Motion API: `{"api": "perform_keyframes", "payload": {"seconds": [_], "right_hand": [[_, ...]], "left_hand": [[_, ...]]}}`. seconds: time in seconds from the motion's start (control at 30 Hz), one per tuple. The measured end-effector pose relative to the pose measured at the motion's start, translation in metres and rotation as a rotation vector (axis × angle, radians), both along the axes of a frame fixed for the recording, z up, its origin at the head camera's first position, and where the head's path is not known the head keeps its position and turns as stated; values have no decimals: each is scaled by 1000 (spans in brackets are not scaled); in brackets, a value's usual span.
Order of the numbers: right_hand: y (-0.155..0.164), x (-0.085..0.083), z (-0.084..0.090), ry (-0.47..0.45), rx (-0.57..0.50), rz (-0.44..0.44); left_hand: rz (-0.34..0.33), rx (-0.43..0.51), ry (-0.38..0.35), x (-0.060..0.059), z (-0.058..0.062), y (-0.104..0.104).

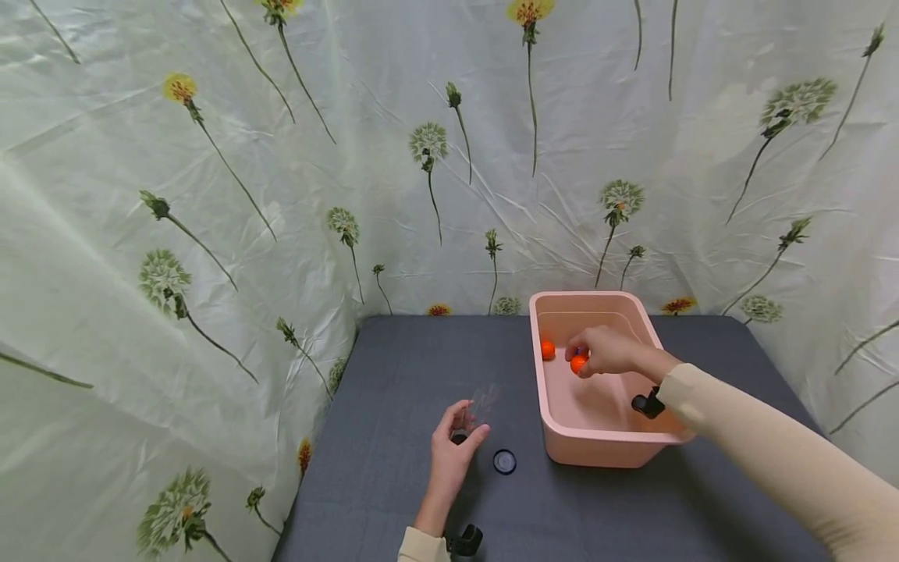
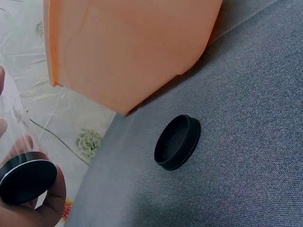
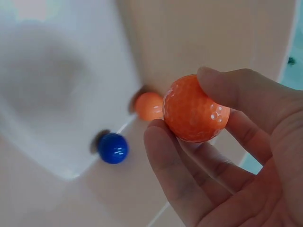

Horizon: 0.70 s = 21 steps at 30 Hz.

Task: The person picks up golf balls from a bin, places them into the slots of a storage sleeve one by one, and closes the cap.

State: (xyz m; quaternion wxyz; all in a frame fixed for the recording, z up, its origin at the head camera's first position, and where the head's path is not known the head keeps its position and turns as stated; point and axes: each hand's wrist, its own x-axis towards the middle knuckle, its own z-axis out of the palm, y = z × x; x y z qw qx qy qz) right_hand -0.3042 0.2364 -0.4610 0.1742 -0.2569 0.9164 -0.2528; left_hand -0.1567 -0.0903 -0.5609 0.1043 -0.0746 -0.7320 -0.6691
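On dark grey fabric surface (image 1: 393, 390), right hand (image 1: 604, 351) pinches dimpled orange ball (image 3: 195, 109) in its grip inside pink plastic tub (image 1: 562, 445); left hand (image 1: 449, 453) grips clear plastic tube (image 1: 481, 406).

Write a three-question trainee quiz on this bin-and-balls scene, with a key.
1. True or false: the right hand pinches an orange ball.
2. Which ball colour lies in the pink bin besides orange? A) green B) blue C) white
3. Fill in: the black cap lies on the grey table beside the ____.

Key: 1 true. 2 B, the blue ball near a second orange ball. 3 bin. The left hand holds a clear tube.
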Motion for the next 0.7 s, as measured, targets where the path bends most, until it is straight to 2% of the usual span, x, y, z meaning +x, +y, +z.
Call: {"api": "perform_keyframes", "payload": {"seconds": [0.33, 0.43, 0.7], "right_hand": [[-7, 24, 26, 82, -48, 3], [-9, 32, 32, 101, -65, -28], [-17, 53, 39, 167, -173, -141]], "left_hand": [[1, 0, -34, 3, 0, 1], [-1, 6, -33, 4, 1, 1], [15, -11, 0, -8, -24, 2]]}}
